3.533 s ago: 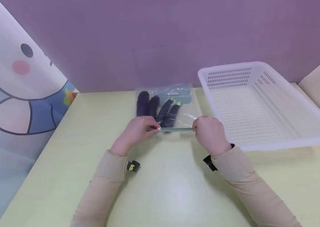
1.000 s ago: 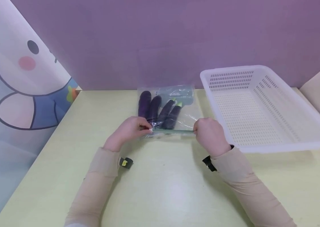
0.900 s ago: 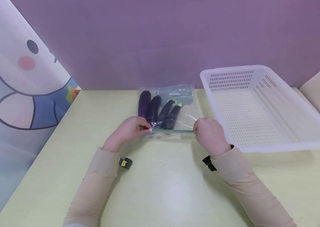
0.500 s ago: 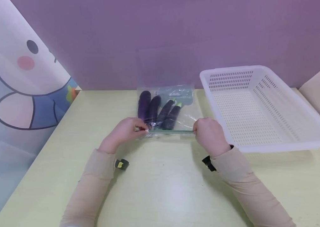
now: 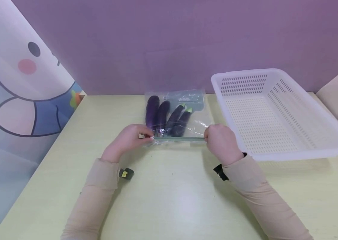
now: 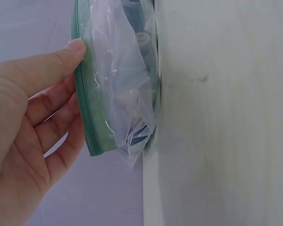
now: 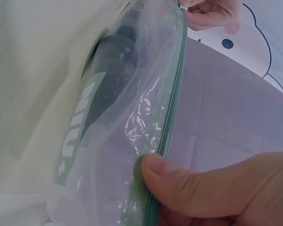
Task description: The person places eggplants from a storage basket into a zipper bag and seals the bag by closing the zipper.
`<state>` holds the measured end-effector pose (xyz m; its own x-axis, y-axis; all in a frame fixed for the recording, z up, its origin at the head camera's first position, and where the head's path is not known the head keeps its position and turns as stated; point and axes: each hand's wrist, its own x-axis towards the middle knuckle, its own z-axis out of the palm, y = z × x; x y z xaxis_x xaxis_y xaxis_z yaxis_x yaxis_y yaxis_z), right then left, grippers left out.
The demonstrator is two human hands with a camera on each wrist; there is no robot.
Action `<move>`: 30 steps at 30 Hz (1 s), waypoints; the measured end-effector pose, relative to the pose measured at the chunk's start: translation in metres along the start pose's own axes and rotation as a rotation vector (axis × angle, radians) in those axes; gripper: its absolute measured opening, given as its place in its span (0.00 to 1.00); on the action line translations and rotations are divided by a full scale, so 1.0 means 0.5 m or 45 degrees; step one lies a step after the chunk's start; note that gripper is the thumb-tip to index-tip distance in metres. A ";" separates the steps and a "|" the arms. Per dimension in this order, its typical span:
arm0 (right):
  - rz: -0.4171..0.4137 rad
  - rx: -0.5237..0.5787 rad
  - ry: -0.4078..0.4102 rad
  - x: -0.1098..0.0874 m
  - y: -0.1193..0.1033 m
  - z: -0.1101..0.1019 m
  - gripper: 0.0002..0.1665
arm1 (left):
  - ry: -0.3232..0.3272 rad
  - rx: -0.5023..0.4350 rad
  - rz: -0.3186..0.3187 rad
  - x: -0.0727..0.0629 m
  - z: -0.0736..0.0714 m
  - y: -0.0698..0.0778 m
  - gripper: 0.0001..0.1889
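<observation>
A clear zip bag (image 5: 200,121) lies at the back of the table with several dark purple eggplants (image 5: 152,111) inside. Its green zip strip (image 5: 180,139) runs along the near edge, lifted toward me. At the left end of the strip, my left hand (image 5: 128,138) pinches the zip at a small white slider (image 7: 183,7). In the left wrist view, the thumb presses the green strip from one side, with fingers behind it. My right hand (image 5: 221,141) grips the right end of the strip, the thumb (image 7: 179,181) flat on the bag.
To the right of the bag stands a white slotted plastic basket (image 5: 303,155), with my right forearm close by its near corner. A purple backdrop (image 5: 174,46) rises behind the table (image 5: 171,200), and a cartoon-printed sheet (image 5: 13,173) hangs at the left.
My left hand has slid leftward along the zip strip with the white slider, from near the strip's middle to its left end. The right hand keeps its grip in place.
</observation>
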<state>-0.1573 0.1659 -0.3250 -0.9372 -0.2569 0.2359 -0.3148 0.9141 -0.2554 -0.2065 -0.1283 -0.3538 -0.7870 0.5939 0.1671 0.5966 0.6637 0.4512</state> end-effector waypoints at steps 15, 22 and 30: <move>0.024 -0.002 -0.074 0.000 -0.002 -0.003 0.06 | -0.015 -0.034 -0.078 -0.013 -0.007 -0.012 0.09; 0.030 -0.006 -0.102 0.001 -0.004 -0.007 0.06 | -0.023 -0.019 -0.089 -0.019 -0.010 -0.015 0.09; 0.043 -0.004 -0.119 0.001 -0.003 -0.006 0.06 | -0.015 -0.008 -0.099 -0.022 -0.014 -0.019 0.07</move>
<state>-0.1567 0.1654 -0.3215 -0.9572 -0.2542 0.1386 -0.2828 0.9236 -0.2590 -0.2046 -0.1442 -0.3535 -0.8291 0.5458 0.1213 0.5327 0.7052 0.4679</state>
